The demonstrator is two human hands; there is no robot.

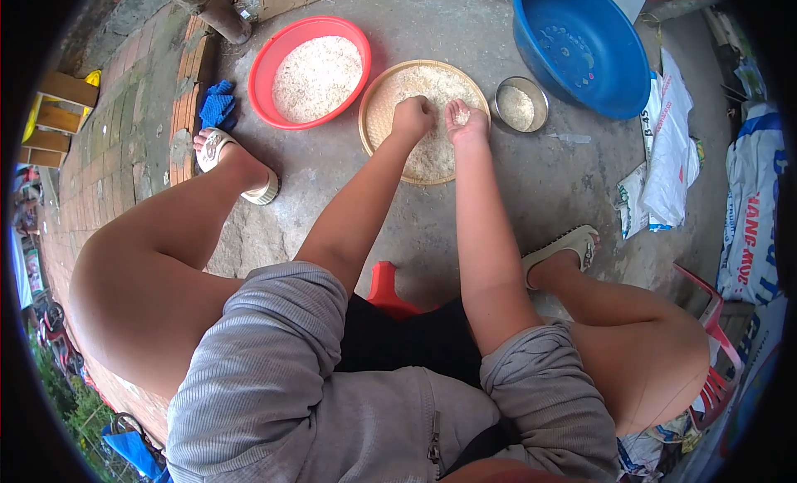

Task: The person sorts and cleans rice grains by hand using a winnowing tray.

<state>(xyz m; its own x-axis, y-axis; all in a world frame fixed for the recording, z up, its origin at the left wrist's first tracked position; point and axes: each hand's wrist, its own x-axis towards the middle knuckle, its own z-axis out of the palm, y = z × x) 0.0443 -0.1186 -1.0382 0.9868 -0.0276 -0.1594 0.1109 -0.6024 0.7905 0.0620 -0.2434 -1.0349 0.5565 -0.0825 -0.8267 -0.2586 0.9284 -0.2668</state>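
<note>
A round woven tray point(371, 122) with pale, rice-like grains spread over it lies on the ground ahead. Over its middle is my left hand point(413, 117), back up, its fingers curled closed; what they hold, if anything, is hidden. My right hand point(467, 122) is palm up at the tray's right side, fingers apart and slightly cupped, with a few pale grains on the palm. Left of the tray stands a red basin point(259, 83) full of similar grains. A small metal bowl point(540, 113) with some grains sits just right of the tray.
A large blue basin point(614, 88) stands at the upper right, near white sacks point(668, 167). Blue cloth point(217, 106) lies beside a brick edge point(181, 134) at left. A red stool point(386, 288) shows beneath me, and a pinkish-red chair point(721, 333) is at right.
</note>
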